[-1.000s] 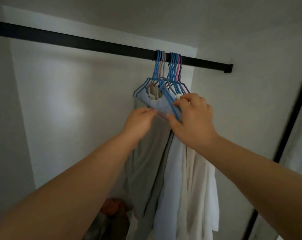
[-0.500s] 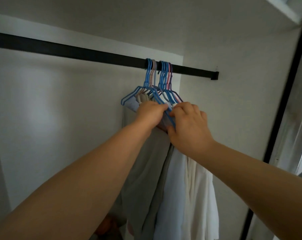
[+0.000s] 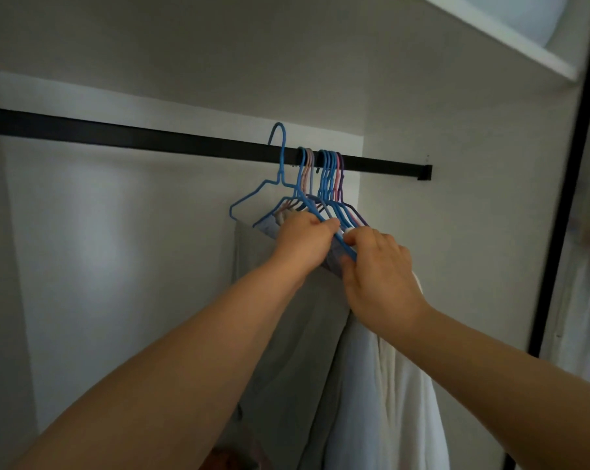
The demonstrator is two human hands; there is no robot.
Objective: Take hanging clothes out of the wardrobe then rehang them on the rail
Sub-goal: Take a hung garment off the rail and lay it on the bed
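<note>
Thin blue wire hanger [image 3: 252, 201] lifted above the matte black square-section wardrobe rail [image 3: 151, 139]: hook tip up over the rail's top edge, hook shaft crossing in front of the rail, hook opening facing left. Shoulder bar's long axis runs from upper left down to lower right, tilted steeply, left shoulder end highest and furthest out. Pale grey-green fabric garment [image 3: 286, 351] draped on it, hanging straight down below, top edge following the hanger's slant.

Left hand [image 3: 303, 242] curled over the hanger's right shoulder wire near the middle, fingers wrapped round wire and fabric edge together. Right hand [image 3: 378, 276] just beside it, thumb and forefinger pinching the lower end of the same blue wire; remaining fingers curled. Hands nearly touching, knuckle to knuckle.

Bunch of other wire hangers [image 3: 327, 178] hooked on the rail just right of the lifted one: mostly blue, one pink, one beige, one purple, hooks packed tight together. Shoulders fan down toward the hands, overlapping the lifted hanger's wire; cannot tell whether any of those are also gripped.

Light blue-white shirt [image 3: 347, 385] and white garment [image 3: 408, 395] hanging under the bunch, right of the grey-green one, touching it along the fold.

Rail ends at a black bracket [image 3: 424, 173] on the right wall. Black vertical door frame [image 3: 564, 198] at far right, white shelf edge [image 3: 490, 35] overhead.
</note>
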